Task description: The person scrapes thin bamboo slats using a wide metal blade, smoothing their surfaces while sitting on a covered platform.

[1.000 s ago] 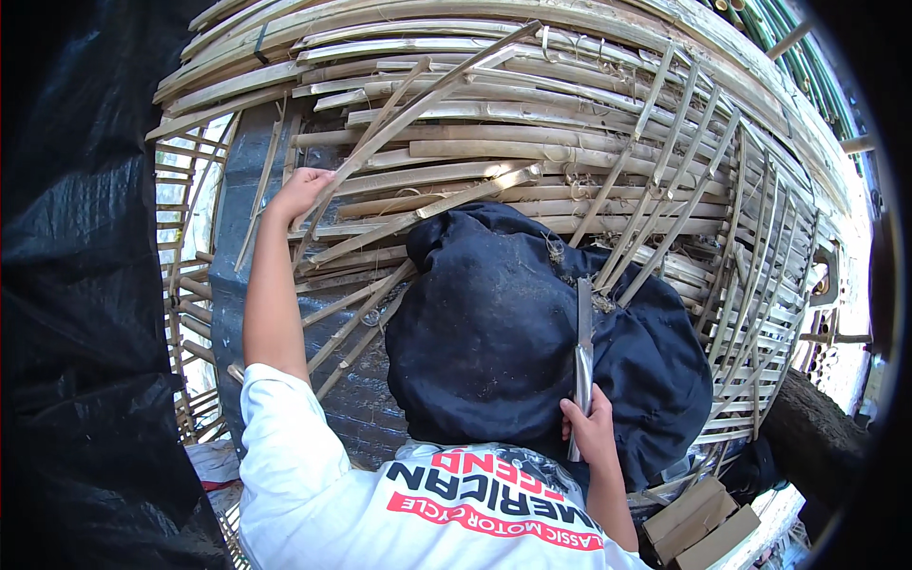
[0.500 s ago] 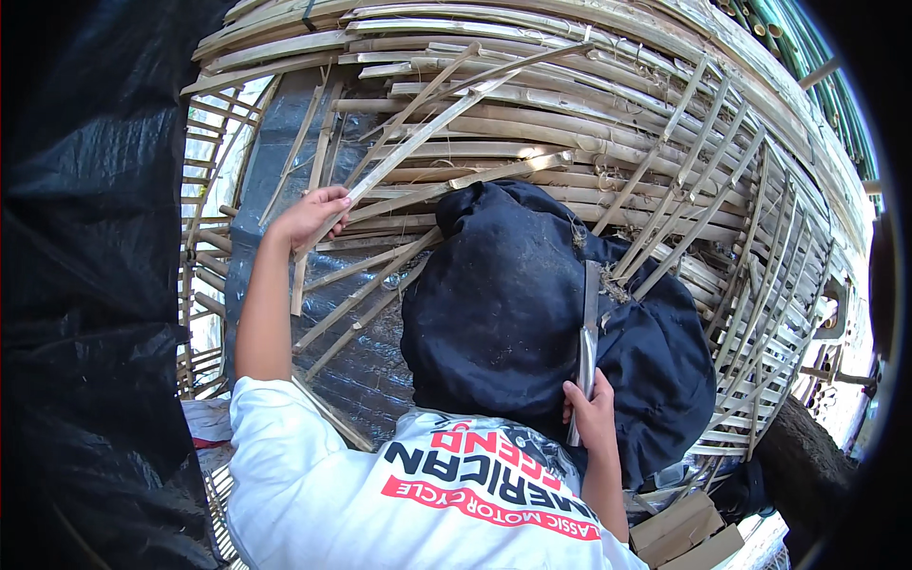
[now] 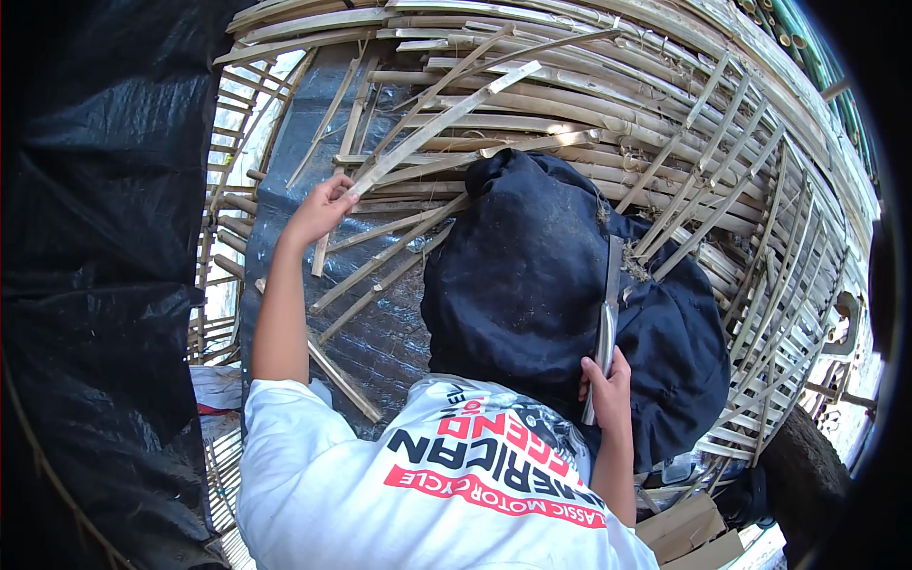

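Note:
My left hand (image 3: 326, 207) is closed around the lower part of a pale split bamboo strip (image 3: 446, 119), which slants up and away to the right. Its broad face shows, and its far end is over other strips. On the right, my right hand (image 3: 609, 382) grips the silver handle of a knife (image 3: 608, 309). The blade points away from me, long and narrow, lying close over a dark cloth (image 3: 527, 275) draped across my lap. Whether the blade touches the cloth I cannot tell.
Long split bamboo pieces (image 3: 570, 104) are stacked across the far side. Loose strips (image 3: 389, 252) lie on a dark sheet (image 3: 366, 366). A black tarp (image 3: 104, 237) hangs at the left. Woven bamboo latticework (image 3: 760, 351) stands at the right, above a cardboard box (image 3: 684, 527).
The whole view has shifted slightly. The bamboo strip in my left hand has turned, so more of its broad face shows. My right hand still holds the knife much as before.

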Demonstrator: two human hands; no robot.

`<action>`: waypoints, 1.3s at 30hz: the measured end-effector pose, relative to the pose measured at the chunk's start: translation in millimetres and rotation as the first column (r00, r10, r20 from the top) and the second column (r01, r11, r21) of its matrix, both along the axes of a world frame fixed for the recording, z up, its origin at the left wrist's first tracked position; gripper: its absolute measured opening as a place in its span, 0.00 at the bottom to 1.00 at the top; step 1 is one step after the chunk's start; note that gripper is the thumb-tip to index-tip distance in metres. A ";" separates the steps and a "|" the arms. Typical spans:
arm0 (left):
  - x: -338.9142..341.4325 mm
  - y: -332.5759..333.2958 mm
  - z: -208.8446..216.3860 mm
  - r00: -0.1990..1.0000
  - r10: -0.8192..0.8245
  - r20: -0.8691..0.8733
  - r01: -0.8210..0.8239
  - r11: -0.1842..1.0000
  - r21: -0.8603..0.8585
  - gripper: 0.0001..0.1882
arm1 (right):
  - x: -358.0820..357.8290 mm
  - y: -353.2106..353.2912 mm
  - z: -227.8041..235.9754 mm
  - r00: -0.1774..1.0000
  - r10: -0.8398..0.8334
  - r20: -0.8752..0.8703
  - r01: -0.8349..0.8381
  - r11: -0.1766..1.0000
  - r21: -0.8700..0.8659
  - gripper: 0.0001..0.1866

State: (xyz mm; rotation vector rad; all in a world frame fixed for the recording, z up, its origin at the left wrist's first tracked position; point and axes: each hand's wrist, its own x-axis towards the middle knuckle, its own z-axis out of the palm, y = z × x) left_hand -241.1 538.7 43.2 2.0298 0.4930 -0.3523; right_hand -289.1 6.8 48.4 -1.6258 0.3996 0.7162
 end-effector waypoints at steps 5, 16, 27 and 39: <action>23.9 14.7 -53.0 0.942 -0.185 0.282 -0.006 0.827 0.562 0.16 | -5.9 6.2 -0.6 0.998 0.025 0.056 -0.025 1.000 0.005 0.09; -157.4 53.5 -103.6 0.998 0.010 -0.070 0.020 0.907 0.421 0.13 | -22.8 6.3 -12.6 0.999 0.054 0.010 -0.053 0.998 -0.042 0.09; -175.8 13.4 -140.7 0.984 -0.012 -0.177 0.114 0.807 0.580 0.22 | -18.2 22.5 1.2 0.997 0.062 0.045 -0.061 0.998 -0.027 0.12; -187.8 45.0 -140.4 0.964 0.260 -0.047 -0.217 0.881 0.421 0.17 | -21.2 27.9 0.2 0.993 0.105 0.047 -0.102 0.993 -0.062 0.12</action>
